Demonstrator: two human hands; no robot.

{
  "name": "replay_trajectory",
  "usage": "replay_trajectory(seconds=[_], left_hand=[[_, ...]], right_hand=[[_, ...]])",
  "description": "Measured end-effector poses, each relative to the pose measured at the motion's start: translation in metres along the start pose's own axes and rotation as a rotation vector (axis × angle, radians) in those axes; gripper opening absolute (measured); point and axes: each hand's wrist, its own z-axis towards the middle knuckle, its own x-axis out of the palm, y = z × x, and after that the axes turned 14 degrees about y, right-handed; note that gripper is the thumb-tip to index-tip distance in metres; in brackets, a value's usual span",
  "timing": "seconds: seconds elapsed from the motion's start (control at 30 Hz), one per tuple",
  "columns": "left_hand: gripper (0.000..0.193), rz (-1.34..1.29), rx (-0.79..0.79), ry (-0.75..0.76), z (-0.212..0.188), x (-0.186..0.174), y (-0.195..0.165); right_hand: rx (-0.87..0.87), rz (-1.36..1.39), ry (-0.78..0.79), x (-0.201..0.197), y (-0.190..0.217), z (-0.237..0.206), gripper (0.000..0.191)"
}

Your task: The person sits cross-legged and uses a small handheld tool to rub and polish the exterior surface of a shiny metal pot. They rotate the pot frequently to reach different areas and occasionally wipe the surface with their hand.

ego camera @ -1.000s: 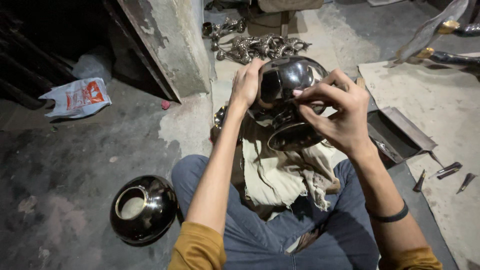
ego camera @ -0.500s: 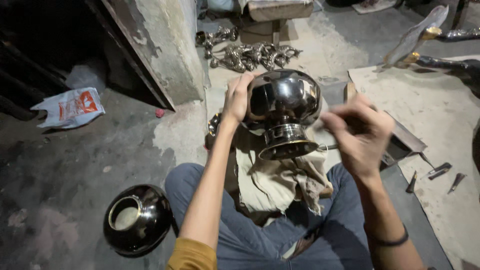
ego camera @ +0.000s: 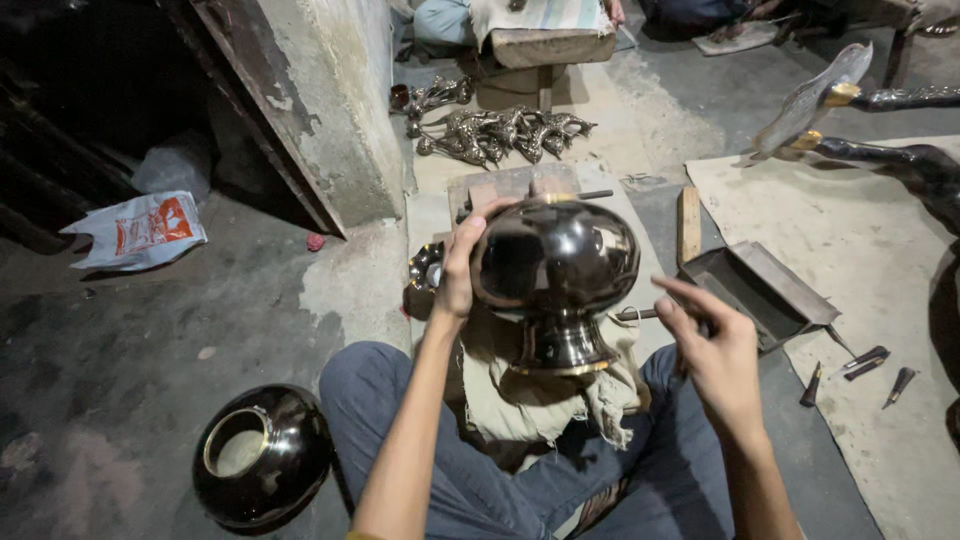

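A shiny dark metal pot [ego camera: 555,270] with a flared gold-edged foot stands over a beige cloth [ego camera: 520,405] on my lap. My left hand [ego camera: 462,268] grips the pot's left side. My right hand [ego camera: 712,355] is just right of the pot and apart from it. Its fingers pinch a thin metal tool [ego camera: 636,315] whose tip points toward the pot's foot.
A second dark round pot [ego camera: 262,455] lies on the floor at my left. A metal tray [ego camera: 752,288] and small chisels [ego camera: 862,362] lie to the right. Metal figurines [ego camera: 500,132] sit ahead by a concrete pillar [ego camera: 335,110]. A plastic bag [ego camera: 140,230] lies far left.
The pot has come lower and now stands foot down. My right hand left its surface and moved right and down with the thin tool.
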Motion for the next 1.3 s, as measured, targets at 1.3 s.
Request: replay_trajectory(seconds=[1.3], left_hand=[[0.038, 0.357, -0.126, 0.035, -0.057, 0.06, -0.085]], right_hand=[[-0.261, 0.404, 0.001, 0.033, 0.094, -0.069, 0.07]])
